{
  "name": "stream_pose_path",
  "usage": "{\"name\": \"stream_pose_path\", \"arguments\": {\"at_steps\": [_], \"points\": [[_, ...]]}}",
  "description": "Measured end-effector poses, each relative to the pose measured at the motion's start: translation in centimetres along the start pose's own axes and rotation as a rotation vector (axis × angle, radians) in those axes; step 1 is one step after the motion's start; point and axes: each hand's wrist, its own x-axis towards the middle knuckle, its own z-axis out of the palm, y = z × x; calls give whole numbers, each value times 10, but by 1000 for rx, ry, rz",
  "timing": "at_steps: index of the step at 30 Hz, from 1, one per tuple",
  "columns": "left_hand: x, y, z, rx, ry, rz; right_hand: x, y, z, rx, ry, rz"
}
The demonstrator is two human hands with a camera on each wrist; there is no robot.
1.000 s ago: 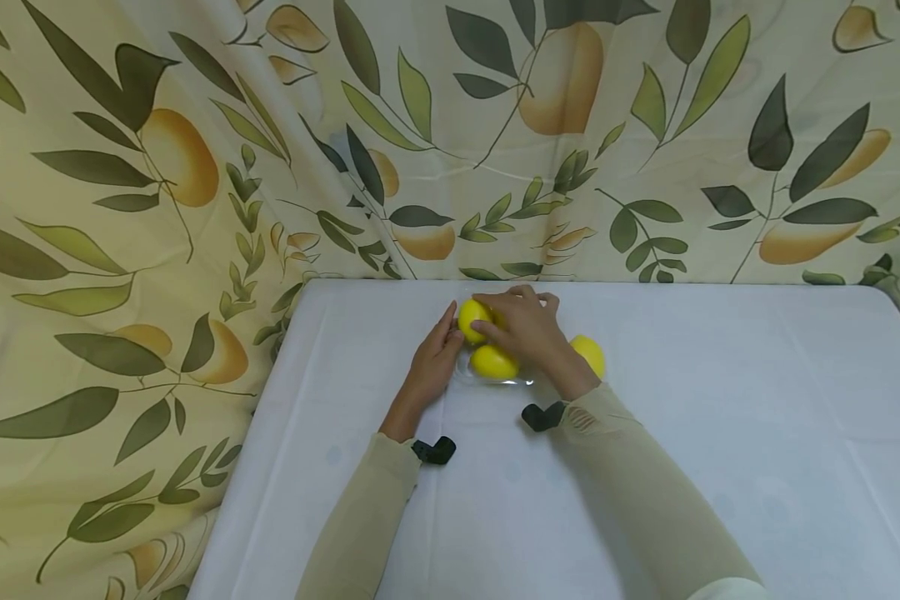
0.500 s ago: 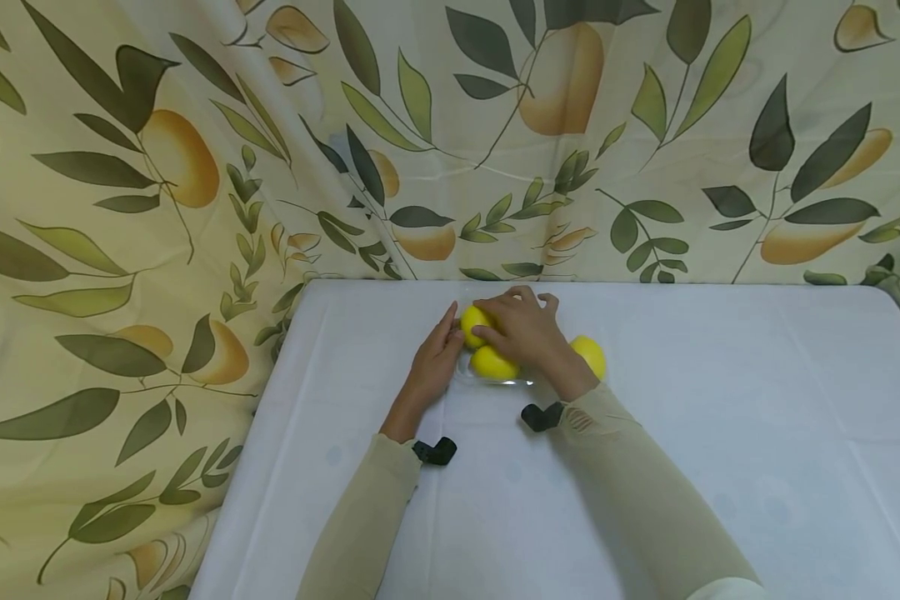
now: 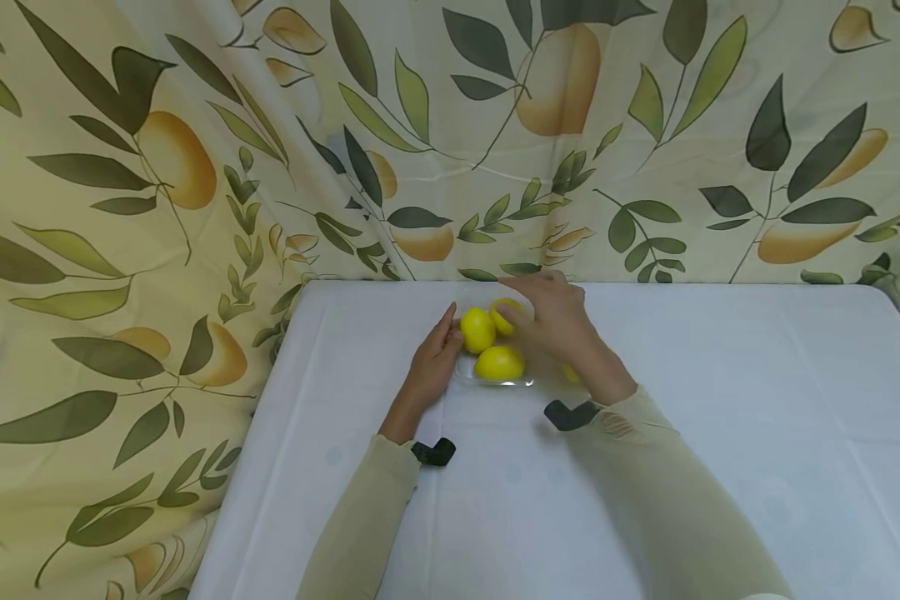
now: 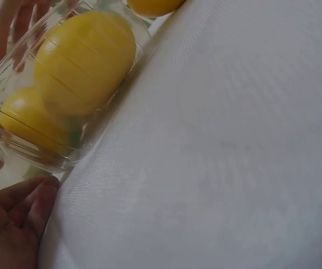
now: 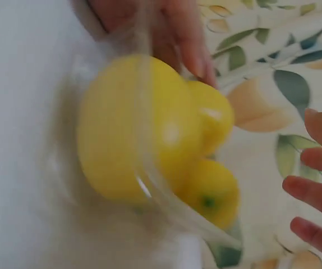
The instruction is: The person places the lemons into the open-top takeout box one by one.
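Observation:
A clear plastic container (image 3: 463, 368) holds three yellow lemons: one at the left (image 3: 477, 331), one at the back (image 3: 506, 317) and one at the front (image 3: 499, 363). My left hand (image 3: 435, 358) holds the container's left side, thumb at the rim; the left wrist view shows its bent fingers (image 4: 35, 204) close against the wall. Over the container's right side is my right hand (image 3: 555, 321), blurred, its fingers spread and holding nothing. In the right wrist view its fingers (image 5: 315, 190) are apart from the lemons.
Another lemon (image 3: 572, 373) lies right of the container, mostly hidden behind my right wrist. A white cloth covers the table (image 3: 720, 417). Behind it and at the left hangs a curtain (image 3: 645, 167) printed with leaves and fruit.
My right hand has let go of the left lemon and moved right, uncovering the lemon at the back. That left lemon has settled slightly lower. My left hand has stayed at the container.

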Motion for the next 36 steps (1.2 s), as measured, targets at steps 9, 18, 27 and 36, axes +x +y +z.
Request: {"name": "stream_pose_path", "arguments": {"at_steps": [9,18,27,36], "points": [[0,-1,1,16,13,-17,-30,24,-33,7,49,5],[-1,1,1,3,0,-32,-58,51,-44,-79,43,47],[-2,0,1,3,8,-19,-82,81,-38,-80,47,31],[-1,1,2,-1,0,2,-93,95,-30,-44,11,-89]]}}
